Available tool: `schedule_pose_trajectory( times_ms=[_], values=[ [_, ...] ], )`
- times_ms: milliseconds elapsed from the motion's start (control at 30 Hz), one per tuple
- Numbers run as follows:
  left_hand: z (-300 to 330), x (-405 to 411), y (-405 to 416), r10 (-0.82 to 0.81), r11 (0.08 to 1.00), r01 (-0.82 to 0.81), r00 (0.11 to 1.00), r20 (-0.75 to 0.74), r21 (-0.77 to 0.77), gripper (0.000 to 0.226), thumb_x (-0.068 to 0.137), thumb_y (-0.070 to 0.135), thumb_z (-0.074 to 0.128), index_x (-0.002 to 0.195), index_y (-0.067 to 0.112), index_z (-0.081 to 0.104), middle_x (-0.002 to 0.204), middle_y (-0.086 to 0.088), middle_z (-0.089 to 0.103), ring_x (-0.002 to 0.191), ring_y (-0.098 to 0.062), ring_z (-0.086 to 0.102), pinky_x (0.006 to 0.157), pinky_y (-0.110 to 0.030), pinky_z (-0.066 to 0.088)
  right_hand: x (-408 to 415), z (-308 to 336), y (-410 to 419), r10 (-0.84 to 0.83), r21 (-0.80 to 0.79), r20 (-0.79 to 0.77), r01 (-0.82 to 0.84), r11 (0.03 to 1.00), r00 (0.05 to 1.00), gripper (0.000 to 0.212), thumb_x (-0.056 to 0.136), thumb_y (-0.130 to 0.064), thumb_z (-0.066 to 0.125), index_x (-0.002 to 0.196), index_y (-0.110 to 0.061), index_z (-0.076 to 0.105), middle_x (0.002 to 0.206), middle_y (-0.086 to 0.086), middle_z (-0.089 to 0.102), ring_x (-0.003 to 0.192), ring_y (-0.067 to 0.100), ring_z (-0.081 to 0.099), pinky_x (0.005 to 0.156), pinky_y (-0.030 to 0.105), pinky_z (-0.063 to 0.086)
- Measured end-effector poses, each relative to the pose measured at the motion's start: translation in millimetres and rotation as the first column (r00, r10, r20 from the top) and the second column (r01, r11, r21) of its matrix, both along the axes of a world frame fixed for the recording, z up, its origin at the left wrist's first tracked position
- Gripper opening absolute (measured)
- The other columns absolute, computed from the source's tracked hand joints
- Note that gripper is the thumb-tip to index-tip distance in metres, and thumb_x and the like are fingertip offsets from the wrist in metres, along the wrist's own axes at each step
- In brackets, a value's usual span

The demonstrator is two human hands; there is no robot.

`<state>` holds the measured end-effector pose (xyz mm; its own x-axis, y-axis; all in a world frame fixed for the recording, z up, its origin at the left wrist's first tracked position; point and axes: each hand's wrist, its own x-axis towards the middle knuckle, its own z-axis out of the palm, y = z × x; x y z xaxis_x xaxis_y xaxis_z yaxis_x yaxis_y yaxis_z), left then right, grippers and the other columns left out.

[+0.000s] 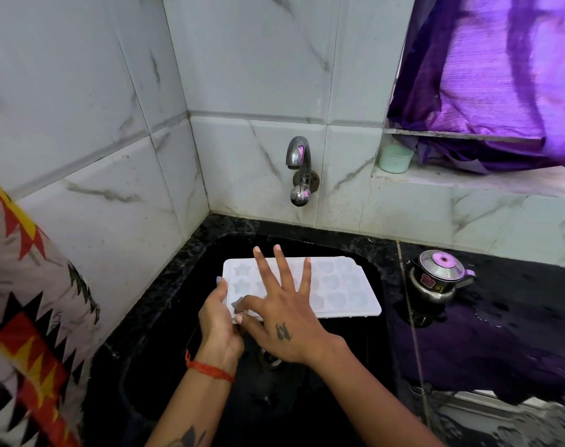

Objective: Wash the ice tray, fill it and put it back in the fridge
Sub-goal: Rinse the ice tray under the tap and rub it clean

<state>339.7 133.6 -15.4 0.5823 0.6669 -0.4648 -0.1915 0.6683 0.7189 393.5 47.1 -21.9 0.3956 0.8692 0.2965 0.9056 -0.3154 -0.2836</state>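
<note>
**White plastic tray, held over the sink**

White and thin-walled, the ice tray (339, 285) sits over the black sink (190, 262), below the tap (298, 156), which shows no water running. We judge it light, fairly stiff and probably slick when wet; its flat rim at the short ends looks the safest hold. Our left hand (218, 317) pinches the near left corner, thumb on top. Our right hand (287, 321) lies flat on the moulds, fingers spread wide. We count one tray, one tap, one steel kettle (439, 275) and one green cup (395, 158).
</note>
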Motion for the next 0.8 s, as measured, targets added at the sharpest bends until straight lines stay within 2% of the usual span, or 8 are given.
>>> schedule_pose_trajectory(
  times_ms=[100, 233, 333, 400, 467, 533, 667, 800],
  values=[
    [-2, 0, 1, 0.003, 1.000, -0.003, 1.000, -0.012, -0.002, 0.034, 0.100, 0.031, 0.043, 0.086, 0.009, 0.064, 0.062, -0.005, 0.072, 0.051, -0.018, 0.069, 0.041, -0.023, 0.053, 2, 1, -1, -0.003, -0.003, 0.001, 0.003, 1.000, 1.000, 0.026, 0.092, -0.049, 0.041, 0.101, -0.039, 0.063, 0.159, 0.004, -0.015, 0.140, 0.029, -0.032, 0.103, 0.060, -0.028],
    [-4, -1, 0, 0.003, 1.000, -0.004, 1.000, -0.017, -0.006, 0.032, 0.099, 0.030, 0.044, 0.084, 0.010, 0.064, 0.062, -0.005, 0.072, 0.051, -0.018, 0.069, 0.043, -0.026, 0.054, 4, -2, 0, -0.021, 0.035, 0.074, 0.018, 0.999, 0.997, 0.027, 0.088, -0.049, 0.042, 0.087, -0.035, 0.065, 0.160, 0.008, -0.002, 0.145, 0.034, -0.018, 0.104, 0.064, -0.021],
    [0, -1, -3, -0.008, 1.000, 0.008, 1.000, -0.001, -0.005, 0.033, 0.100, 0.029, 0.043, 0.082, 0.011, 0.063, 0.059, -0.005, 0.071, 0.049, -0.018, 0.068, 0.049, -0.029, 0.056, 3, -7, 2, -0.038, 0.042, 0.110, 0.034, 0.999, 0.993, 0.024, 0.088, -0.048, 0.044, 0.086, -0.035, 0.065, 0.160, 0.009, 0.003, 0.146, 0.036, -0.010, 0.105, 0.066, -0.015],
    [3, 0, -4, -0.010, 1.000, 0.010, 1.000, 0.001, 0.001, 0.033, 0.100, 0.029, 0.041, 0.081, 0.012, 0.062, 0.056, -0.004, 0.070, 0.047, -0.017, 0.067, 0.056, -0.034, 0.051, 3, -7, 2, -0.035, 0.058, 0.085, 0.030, 0.998, 0.996, 0.022, 0.089, -0.047, 0.045, 0.094, -0.038, 0.065, 0.160, 0.006, -0.004, 0.145, 0.034, -0.016, 0.105, 0.063, -0.021],
    [3, -1, -3, 0.001, 1.000, -0.001, 1.000, -0.002, 0.000, 0.032, 0.100, 0.028, 0.041, 0.079, 0.014, 0.061, 0.054, -0.003, 0.069, 0.045, -0.016, 0.066, 0.053, -0.032, 0.051, 2, -3, 2, -0.012, 0.014, -0.010, 0.013, 1.000, 1.000, 0.023, 0.092, -0.046, 0.044, 0.105, -0.040, 0.062, 0.158, 0.000, -0.019, 0.140, 0.030, -0.031, 0.103, 0.058, -0.029],
    [3, -1, -3, 0.002, 1.000, -0.002, 1.000, -0.008, -0.002, 0.032, 0.100, 0.029, 0.042, 0.079, 0.014, 0.062, 0.055, -0.003, 0.070, 0.046, -0.016, 0.067, 0.049, -0.029, 0.051, 2, 0, 1, -0.001, -0.026, -0.086, -0.001, 1.000, 0.996, 0.023, 0.093, -0.045, 0.044, 0.109, -0.041, 0.061, 0.156, -0.002, -0.026, 0.137, 0.026, -0.038, 0.101, 0.056, -0.032],
    [0, -2, -1, 0.004, 1.000, -0.004, 1.000, -0.026, -0.006, 0.032, 0.099, 0.032, 0.044, 0.083, 0.011, 0.064, 0.057, -0.003, 0.071, 0.048, -0.017, 0.068, 0.049, -0.028, 0.051, 3, 4, 0, 0.001, -0.056, -0.127, -0.008, 0.998, 0.992, 0.022, 0.093, -0.046, 0.045, 0.104, -0.039, 0.063, 0.157, -0.001, -0.024, 0.136, 0.025, -0.039, 0.101, 0.055, -0.033],
    [-2, -1, -1, 0.001, 1.000, -0.001, 1.000, -0.020, -0.003, 0.032, 0.099, 0.031, 0.045, 0.083, 0.011, 0.064, 0.059, -0.004, 0.071, 0.049, -0.017, 0.068, 0.050, -0.028, 0.052, 4, 1, -1, -0.009, 0.001, -0.006, 0.009, 1.000, 1.000, 0.029, 0.088, -0.052, 0.038, 0.090, -0.037, 0.063, 0.160, 0.004, -0.011, 0.141, 0.030, -0.030, 0.102, 0.059, -0.028]
  ],
)
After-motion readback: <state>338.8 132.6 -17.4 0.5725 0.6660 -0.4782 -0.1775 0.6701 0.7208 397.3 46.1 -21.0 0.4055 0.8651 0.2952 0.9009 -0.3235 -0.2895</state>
